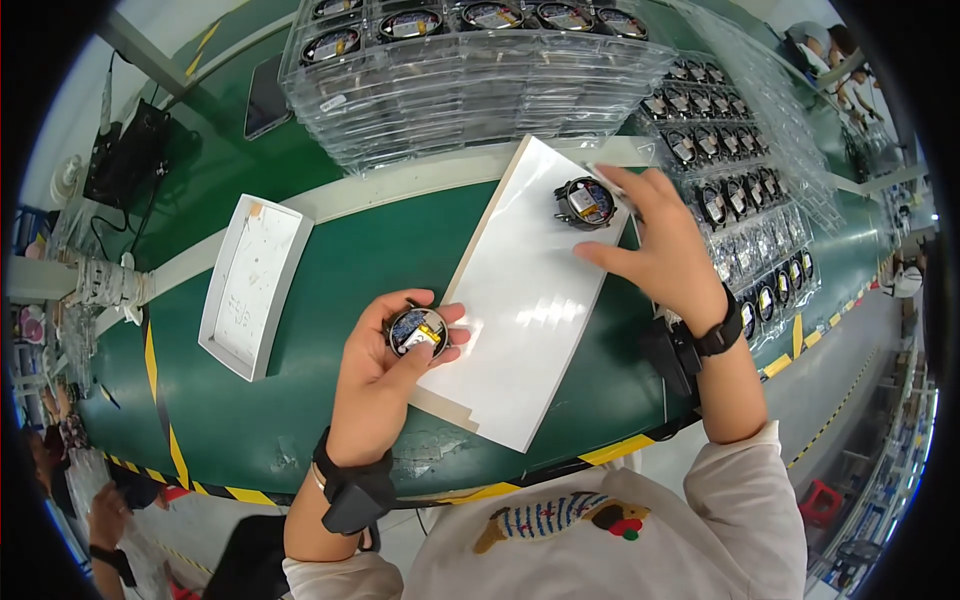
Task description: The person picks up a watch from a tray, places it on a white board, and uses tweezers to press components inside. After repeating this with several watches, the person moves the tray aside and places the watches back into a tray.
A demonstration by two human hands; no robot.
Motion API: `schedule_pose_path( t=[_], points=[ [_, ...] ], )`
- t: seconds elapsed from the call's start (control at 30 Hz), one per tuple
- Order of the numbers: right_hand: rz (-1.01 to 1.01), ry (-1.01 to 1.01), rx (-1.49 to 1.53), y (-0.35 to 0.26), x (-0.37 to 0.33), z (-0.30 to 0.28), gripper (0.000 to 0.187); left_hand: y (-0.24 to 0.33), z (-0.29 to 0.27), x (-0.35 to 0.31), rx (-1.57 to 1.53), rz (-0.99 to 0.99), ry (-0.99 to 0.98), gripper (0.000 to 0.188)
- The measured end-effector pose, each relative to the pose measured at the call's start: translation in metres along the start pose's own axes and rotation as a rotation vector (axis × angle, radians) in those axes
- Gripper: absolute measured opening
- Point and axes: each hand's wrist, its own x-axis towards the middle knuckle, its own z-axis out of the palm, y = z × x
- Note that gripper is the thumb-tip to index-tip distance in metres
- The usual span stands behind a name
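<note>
In my left hand (372, 390) is a round black watch case (404, 327), open-faced, with a yellow part and circuitry inside. My thumb presses on its face and my fingers curl round its rim. A second round black watch case (587, 203), also showing its inner electronics, lies on the far part of a glossy white board (530, 270). Around that case my right hand (668, 245) is open, its thumb and fingers spread at the case's right and near sides; whether a fingertip touches it I cannot tell. The left hand is over the board's near left edge.
Tall stacked clear plastic trays (440, 115) with round cases stand at the back. More filled trays (715, 150) spread along the right. A shallow white box (255, 280) sits at left. A dark phone (266, 98) and black device (132, 150) lie beyond. Striped tape (620, 450) marks the table edge.
</note>
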Motion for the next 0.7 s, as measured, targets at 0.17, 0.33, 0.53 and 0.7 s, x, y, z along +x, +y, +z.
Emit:
schedule_pose_path(
  t=[0.17,0.33,0.53,0.7],
  points=[
    [0.142,-0.107,0.059,0.006,0.002,0.0,0.055,0.01,-0.015,0.004,0.08,-0.007,-0.019,0.032],
    [0.083,-0.115,0.208,-0.016,-0.004,-0.002,0.056,0.019,-0.033,0.011,0.213,0.025,0.149,0.028],
    [-0.016,-0.4,0.414,-0.058,-0.035,0.01,0.055,0.015,-0.048,0.014,1.294,0.307,0.215,0.029],
    [-0.083,-0.537,0.415,-0.065,-0.04,0.017,0.056,0.012,-0.01,0.007,1.079,0.671,0.09,0.037]
  ],
)
